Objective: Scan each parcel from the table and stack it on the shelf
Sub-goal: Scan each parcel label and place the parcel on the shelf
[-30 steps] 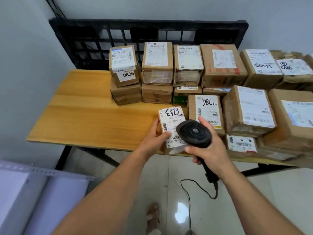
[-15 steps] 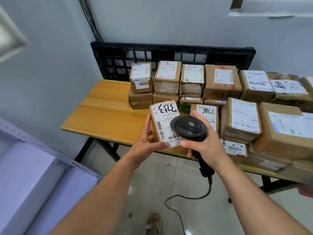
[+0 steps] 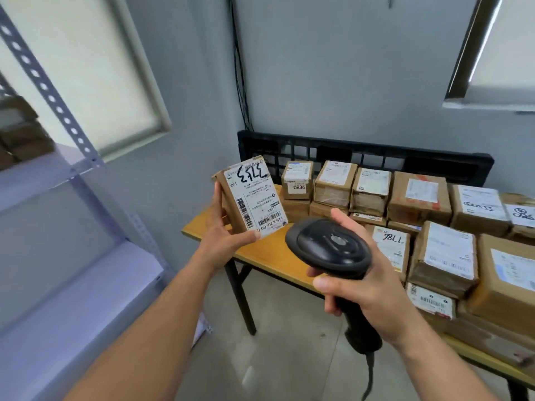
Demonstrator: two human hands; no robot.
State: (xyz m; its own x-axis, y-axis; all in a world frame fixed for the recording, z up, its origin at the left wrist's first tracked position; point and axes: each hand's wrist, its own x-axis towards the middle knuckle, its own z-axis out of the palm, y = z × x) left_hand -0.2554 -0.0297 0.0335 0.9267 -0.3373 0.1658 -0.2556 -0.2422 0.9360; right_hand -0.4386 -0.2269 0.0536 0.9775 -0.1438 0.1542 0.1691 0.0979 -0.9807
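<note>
The parcel (image 3: 252, 198), half a second ago low over the table (image 3: 269, 251) with the scanner (image 3: 328, 248) overlapping its label, is now raised clear and tilted. The left hand (image 3: 223, 235) grips its lower edge. The scanner sits apart at its 4 o'clock, its handle gripped by the right hand (image 3: 367, 287). The shelf (image 3: 86, 285) lies at 9 o'clock.

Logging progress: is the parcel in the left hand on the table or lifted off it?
Lifted off. The left hand grips the parcel in the air near the corner of the table, tilted, touching nothing else.
</note>
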